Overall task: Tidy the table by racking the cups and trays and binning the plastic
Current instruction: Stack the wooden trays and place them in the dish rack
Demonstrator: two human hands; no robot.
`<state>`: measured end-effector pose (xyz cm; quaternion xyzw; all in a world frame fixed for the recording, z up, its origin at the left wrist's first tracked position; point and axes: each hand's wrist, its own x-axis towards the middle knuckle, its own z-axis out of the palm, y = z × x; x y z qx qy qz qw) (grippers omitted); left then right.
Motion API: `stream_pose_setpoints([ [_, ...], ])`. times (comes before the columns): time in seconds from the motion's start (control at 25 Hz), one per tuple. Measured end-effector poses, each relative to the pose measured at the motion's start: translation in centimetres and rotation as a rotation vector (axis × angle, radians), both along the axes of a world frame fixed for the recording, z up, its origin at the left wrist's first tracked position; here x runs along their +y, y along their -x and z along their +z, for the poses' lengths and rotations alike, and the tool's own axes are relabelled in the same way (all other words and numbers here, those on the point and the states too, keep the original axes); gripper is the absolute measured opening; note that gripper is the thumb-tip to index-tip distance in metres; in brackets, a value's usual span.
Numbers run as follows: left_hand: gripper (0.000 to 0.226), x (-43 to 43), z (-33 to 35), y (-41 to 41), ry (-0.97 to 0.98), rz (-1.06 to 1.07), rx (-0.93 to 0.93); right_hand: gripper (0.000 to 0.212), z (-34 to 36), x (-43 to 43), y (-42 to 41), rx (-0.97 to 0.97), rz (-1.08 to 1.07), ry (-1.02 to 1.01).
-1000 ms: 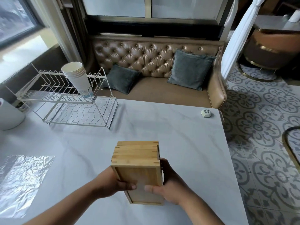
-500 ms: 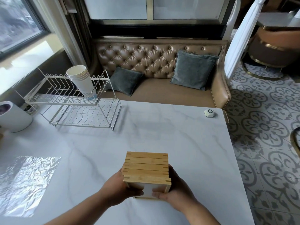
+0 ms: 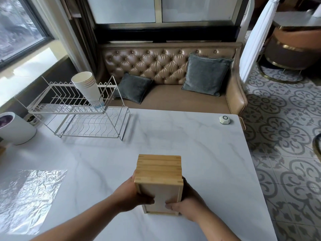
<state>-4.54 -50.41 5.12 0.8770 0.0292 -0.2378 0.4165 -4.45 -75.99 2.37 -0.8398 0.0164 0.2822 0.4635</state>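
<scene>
A stack of wooden trays stands on edge at the near middle of the marble table. My left hand grips its left side and my right hand grips its right side, thumbs on the pale face turned toward me. A white wire rack stands at the far left of the table. A stack of white paper cups leans in its upper tier. A crinkled sheet of clear plastic lies flat at the near left.
A white cylindrical bin stands at the far left beside the rack. A small white hexagonal button sits near the far right corner. A tufted leather bench with grey cushions runs behind the table. Patterned floor lies to the right.
Both hands kept hold of the tray stack, tipping its near face toward me and then a little back. The camera tilted up and leftward, bringing the bin more into view.
</scene>
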Motion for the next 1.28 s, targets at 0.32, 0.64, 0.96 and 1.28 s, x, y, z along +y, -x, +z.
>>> stream_pose_setpoints([
  [0.32,0.057,2.3,3.2,-4.1,0.618,0.162,0.298,0.072,2.9,2.4,-1.7,0.29,-0.179,-0.508],
  [0.64,0.074,11.6,-0.5,-0.8,0.776,0.222,0.526,0.066,3.4,13.9,-0.8,0.549,-0.401,-0.648],
  [0.96,0.065,32.6,-1.4,-2.1,0.893,0.304,0.598,0.071,2.8,34.5,-0.9,0.572,-0.299,-0.565],
  [1.28,0.081,42.5,-1.6,-4.8,0.767,0.31,0.584,0.078,2.2,43.8,-5.1,0.567,-0.301,-0.588],
])
